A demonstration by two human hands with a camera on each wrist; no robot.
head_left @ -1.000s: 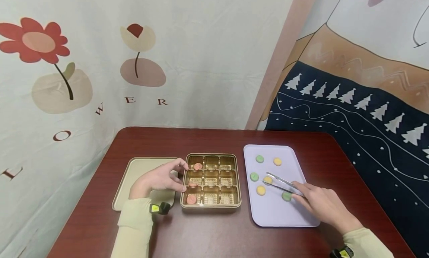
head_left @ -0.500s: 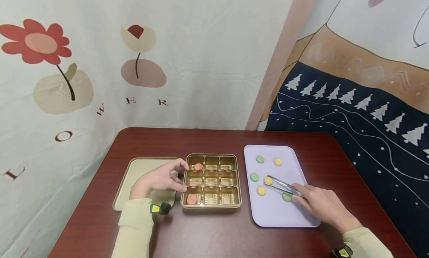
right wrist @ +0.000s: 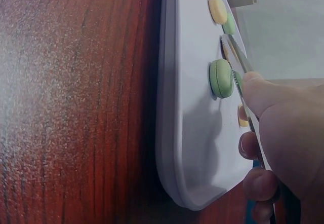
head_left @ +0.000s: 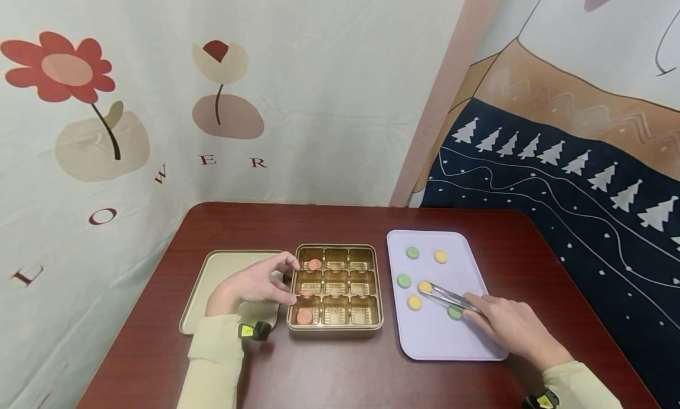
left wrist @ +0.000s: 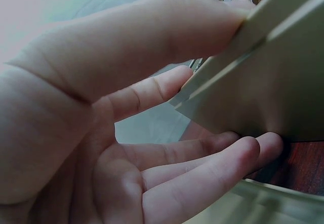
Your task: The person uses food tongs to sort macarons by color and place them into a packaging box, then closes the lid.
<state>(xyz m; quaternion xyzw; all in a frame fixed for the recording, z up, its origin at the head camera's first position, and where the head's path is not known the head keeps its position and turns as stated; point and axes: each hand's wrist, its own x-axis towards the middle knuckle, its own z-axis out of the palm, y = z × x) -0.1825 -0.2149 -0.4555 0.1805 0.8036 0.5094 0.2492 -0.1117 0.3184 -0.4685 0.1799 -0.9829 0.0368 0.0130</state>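
Note:
My left hand rests against the left side of a gold square tin, thumb and index fingertips at its rim; the left wrist view shows the fingers fairly straight along the tin's wall. Pink macarons sit in the tin's left-hand compartments. Over the lilac tray, my right hand grips metal tongs. The tong tips are closed in on a yellow macaron, one on each side. A green macaron lies on the tray close beside the tongs, partly beneath them in the head view.
Other green macarons and yellow macarons lie spread on the tray. A flat pale gold lid lies left of the tin, partly under my left arm. A printed cloth hangs behind the dark red table.
The tong tips have come together around the yellow macaron; earlier they stood wider apart. My left hand and the tin have stayed in place.

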